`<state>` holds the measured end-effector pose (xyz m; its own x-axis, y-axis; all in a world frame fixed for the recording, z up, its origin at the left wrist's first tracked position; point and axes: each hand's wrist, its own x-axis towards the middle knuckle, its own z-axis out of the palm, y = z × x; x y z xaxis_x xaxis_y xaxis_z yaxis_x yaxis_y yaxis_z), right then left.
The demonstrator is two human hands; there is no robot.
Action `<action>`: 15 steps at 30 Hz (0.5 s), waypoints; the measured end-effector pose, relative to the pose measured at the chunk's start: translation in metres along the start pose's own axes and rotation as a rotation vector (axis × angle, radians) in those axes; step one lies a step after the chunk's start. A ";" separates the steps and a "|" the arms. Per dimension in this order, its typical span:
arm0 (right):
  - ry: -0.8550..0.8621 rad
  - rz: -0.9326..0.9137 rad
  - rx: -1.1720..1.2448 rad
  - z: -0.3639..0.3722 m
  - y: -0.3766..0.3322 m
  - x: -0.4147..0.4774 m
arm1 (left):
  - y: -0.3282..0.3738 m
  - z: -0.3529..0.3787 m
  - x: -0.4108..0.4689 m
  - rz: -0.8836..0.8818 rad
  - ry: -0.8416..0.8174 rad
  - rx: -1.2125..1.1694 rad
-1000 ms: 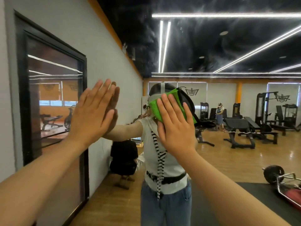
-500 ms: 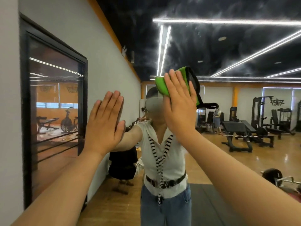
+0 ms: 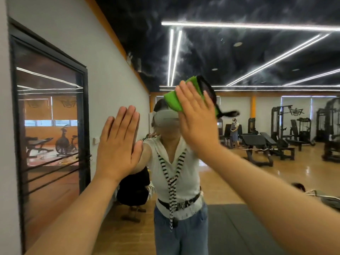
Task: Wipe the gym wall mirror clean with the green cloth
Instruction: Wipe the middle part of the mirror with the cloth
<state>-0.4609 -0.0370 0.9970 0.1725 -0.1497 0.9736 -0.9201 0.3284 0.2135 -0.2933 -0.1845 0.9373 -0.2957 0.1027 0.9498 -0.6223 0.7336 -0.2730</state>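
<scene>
The gym wall mirror (image 3: pixel 257 177) fills the view ahead and reflects me and the gym hall. My right hand (image 3: pixel 196 115) lies flat with straight fingers and presses the green cloth (image 3: pixel 173 100) against the glass, high up and a little right of centre. The cloth sticks out to the left of and above my fingers. My left hand (image 3: pixel 119 142) is spread flat on the glass to the left and lower, palm against its own reflection, holding nothing.
A black-framed dark glass panel (image 3: pixel 49 126) is set in the grey wall on the left. The mirror reflects weight benches (image 3: pixel 257 150), machines, a person far back and a dark floor mat (image 3: pixel 237 229).
My right hand slid the cloth up the mirror from face height to above the reflected head, then eased slightly lower. My left hand shifted right and down a little.
</scene>
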 end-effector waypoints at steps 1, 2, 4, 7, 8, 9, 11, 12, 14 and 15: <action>-0.005 0.022 0.027 0.007 -0.018 -0.012 | 0.000 0.000 -0.001 0.001 0.000 -0.004; -0.044 -0.064 0.049 0.012 -0.029 -0.029 | 0.000 0.000 -0.001 0.004 0.002 -0.007; -0.198 -0.415 0.050 0.009 -0.027 -0.063 | 0.000 -0.001 -0.001 0.009 0.002 0.003; -0.331 -0.741 0.045 -0.010 0.020 -0.063 | 0.001 -0.002 -0.001 0.001 -0.012 0.006; -0.320 -0.707 0.040 -0.014 0.033 -0.050 | 0.001 -0.002 -0.001 0.000 -0.014 0.002; -0.284 -0.622 0.039 -0.017 0.042 -0.034 | 0.001 -0.002 0.000 -0.002 -0.017 0.006; -0.147 -0.366 0.079 -0.019 0.045 0.002 | 0.000 -0.001 -0.001 -0.009 -0.021 0.029; -0.075 -0.209 0.126 -0.017 0.037 0.017 | 0.000 -0.001 -0.001 -0.011 -0.023 0.037; 0.024 0.036 0.195 -0.006 0.006 0.030 | 0.001 -0.002 -0.001 -0.012 -0.025 0.041; 0.038 0.057 0.204 0.001 -0.012 0.025 | 0.001 -0.003 0.000 -0.013 -0.022 0.035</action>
<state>-0.4453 -0.0454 1.0188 0.1273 -0.0998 0.9868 -0.9802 0.1392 0.1405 -0.2920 -0.1819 0.9370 -0.3029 0.0777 0.9498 -0.6512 0.7108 -0.2658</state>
